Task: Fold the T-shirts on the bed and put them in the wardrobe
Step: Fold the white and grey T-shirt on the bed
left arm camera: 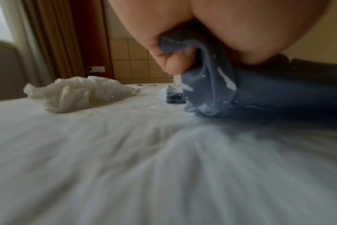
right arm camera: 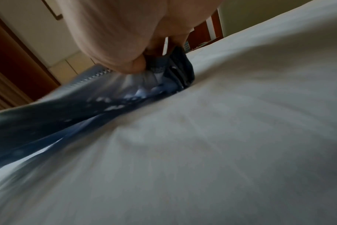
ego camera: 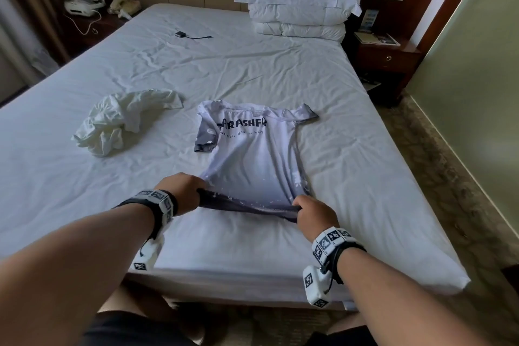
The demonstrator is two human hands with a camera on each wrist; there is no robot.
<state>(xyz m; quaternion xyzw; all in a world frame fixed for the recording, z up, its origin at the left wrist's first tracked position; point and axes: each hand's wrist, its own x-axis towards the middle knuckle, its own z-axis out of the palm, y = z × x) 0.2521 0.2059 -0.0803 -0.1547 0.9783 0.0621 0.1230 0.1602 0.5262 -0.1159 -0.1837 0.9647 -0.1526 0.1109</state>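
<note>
A white-to-grey printed T-shirt lies spread on the bed, collar away from me, dark lettering across the chest. My left hand grips the left corner of its dark hem, and my right hand grips the right corner; the hem is stretched between them just above the sheet. In the left wrist view my left hand pinches the bunched T-shirt hem. In the right wrist view my right hand clamps the T-shirt hem. A crumpled white T-shirt lies to the left.
Stacked pillows and a folded duvet sit at the head of the bed. A small black adapter with a cable lies on the sheet. A nightstand stands at the right, another with a phone at the left. The wardrobe is out of view.
</note>
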